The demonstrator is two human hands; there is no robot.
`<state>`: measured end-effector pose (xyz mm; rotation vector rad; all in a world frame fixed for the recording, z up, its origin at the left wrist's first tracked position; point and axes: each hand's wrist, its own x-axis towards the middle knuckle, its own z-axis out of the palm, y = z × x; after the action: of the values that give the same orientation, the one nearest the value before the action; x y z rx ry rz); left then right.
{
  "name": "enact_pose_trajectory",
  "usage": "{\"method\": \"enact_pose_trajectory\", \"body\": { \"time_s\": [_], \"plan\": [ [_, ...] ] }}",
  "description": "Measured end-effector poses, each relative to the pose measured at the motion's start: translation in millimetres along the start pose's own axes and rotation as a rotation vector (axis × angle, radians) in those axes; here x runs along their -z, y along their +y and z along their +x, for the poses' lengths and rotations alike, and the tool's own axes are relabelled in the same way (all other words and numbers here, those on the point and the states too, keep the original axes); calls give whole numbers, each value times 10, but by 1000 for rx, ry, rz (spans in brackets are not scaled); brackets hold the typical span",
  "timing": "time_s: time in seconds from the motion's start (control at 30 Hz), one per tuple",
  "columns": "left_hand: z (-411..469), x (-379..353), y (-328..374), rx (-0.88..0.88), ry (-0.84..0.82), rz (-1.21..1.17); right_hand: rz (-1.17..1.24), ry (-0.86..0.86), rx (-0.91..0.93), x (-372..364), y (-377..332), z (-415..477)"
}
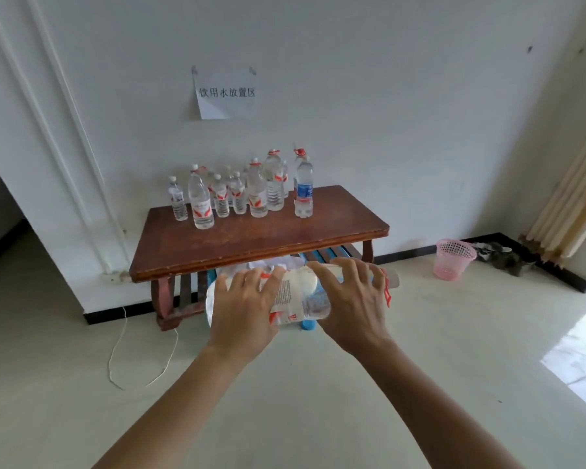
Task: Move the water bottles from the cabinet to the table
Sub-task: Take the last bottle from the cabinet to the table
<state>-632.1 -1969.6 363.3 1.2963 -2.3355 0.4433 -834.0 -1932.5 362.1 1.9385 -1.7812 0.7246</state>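
Large water bottle (pixel 298 299) carried sideways in mid-air, just short of the worktop (pixel 268 238). My left hand (pixel 244 309) and right hand (pixel 352 302) both grip it from above, fingers (pixel 344 265) curled round its body. Other bottles (pixel 244 194) stand clustered towards the worktop's far edge. I judge it best to tip mine upright first, lower it base-first onto the wood in front of that cluster, and release only once it is steady.

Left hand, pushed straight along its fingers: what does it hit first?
Probably the front edge of the table: the left hand, gripping the large bottle, points up toward it. Depth is unclear, so it could slip under the top instead.
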Motion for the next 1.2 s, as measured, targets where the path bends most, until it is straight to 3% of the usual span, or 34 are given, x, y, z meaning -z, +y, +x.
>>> {"method": "enact_pose_trajectory", "body": {
  "time_s": [0.4,0.53,0.77,0.9,1.0,1.07,1.13,1.2],
  "plan": [
    [2150,-1566,-836,-5,-46,30,10,20,-60,-1845,897,1911],
    [2952,-2127,-1124,3,-73,67,125,-73,-135,-2597,1246,2616],
    [4025,-2719,-1846,264,-178,-20,380,-39,-232,-3559,1425,3945],
    [4228,-3034,-2348,395,-225,-60,798,-107,-459,-4150,1193,4345],
    [4291,-3299,-2718,417,-201,-86,1510,-410,-913,-4392,1245,4695],
    [4344,-3541,-3017,384,-221,-110,1875,-632,-1082,-4544,1242,4953],
    [4392,-3802,-3310,319,-235,-149,1816,-679,-1063,-4763,1150,5146],
    [4438,-4023,-3517,276,-277,-205,1661,-604,-1104,-4937,993,5249]
  ]
}}
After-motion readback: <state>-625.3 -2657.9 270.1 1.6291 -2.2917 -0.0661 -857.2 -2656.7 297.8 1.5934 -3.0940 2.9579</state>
